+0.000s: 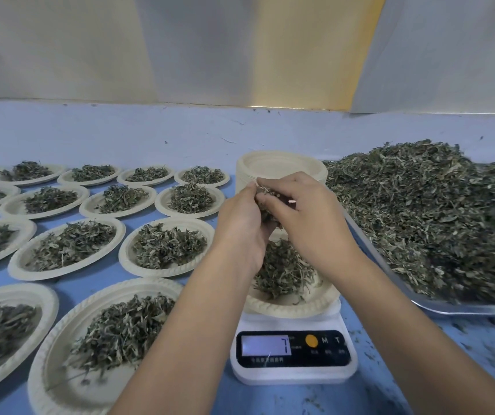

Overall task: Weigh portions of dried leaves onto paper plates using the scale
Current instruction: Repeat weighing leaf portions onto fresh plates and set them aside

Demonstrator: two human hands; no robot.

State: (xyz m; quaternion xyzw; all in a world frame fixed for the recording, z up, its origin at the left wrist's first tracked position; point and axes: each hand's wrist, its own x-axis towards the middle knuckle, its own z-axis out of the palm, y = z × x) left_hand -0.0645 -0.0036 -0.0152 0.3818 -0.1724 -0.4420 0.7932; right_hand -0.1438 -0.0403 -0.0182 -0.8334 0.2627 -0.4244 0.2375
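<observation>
Pinched between left hand (240, 226) and right hand (306, 217), a leaf clump (265, 193) — above the plate (288, 308) on the scale (294, 376), heaped tray (449, 309) right of it.

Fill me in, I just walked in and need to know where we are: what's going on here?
A person is portioning dried leaves. The left hand and right hand pinch a clump of leaves over the paper plate on the scale; that plate already holds a pile. Many filled plates lie to the left. A stack of empty plates sits behind, a heaped tray at the right.
</observation>
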